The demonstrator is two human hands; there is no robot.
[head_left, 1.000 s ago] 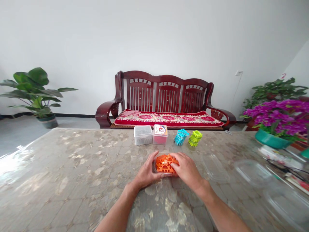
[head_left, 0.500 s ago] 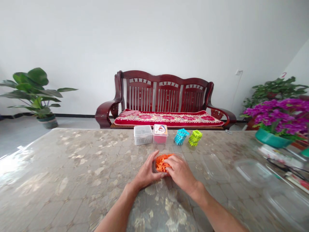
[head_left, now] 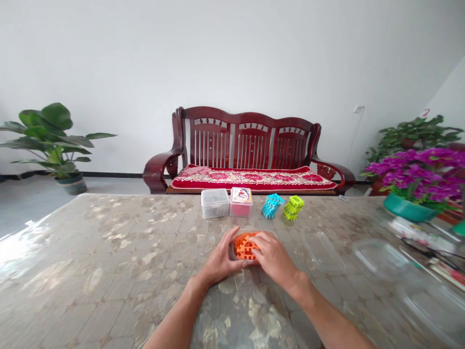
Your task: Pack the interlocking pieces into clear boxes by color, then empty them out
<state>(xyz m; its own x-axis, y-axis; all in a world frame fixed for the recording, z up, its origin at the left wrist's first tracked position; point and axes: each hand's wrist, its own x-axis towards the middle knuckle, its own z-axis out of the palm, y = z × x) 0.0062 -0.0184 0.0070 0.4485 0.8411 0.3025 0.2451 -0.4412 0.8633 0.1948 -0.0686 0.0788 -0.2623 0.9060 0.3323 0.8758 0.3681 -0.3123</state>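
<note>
A clear plastic box [head_left: 237, 259] full of orange interlocking building pieces [head_left: 245, 248] stands on the table in front of me. My left hand [head_left: 222, 254] is curved round the box's left side, thumb along the near edge and fingers at the far corner. My right hand [head_left: 271, 251] lies over the box's right part. Its curled fingers are at the orange pieces; the fingertips are partly hidden. Beyond the box stand a blue built cylinder [head_left: 271, 206] and a yellow-green built cylinder [head_left: 293, 208], both made of small pieces.
Behind the box are a translucent container [head_left: 215, 204] and a lidded box [head_left: 240, 207] with pink contents. Clear lids [head_left: 323, 249] lie to the right. A purple-flowered pot [head_left: 410, 208] stands at the table's right side. A wooden bench [head_left: 250, 140] is beyond the table.
My right hand has shifted slightly right, and its fingers have drawn back from the middle of the box. More of the orange pieces shows. My left hand stays in place.
</note>
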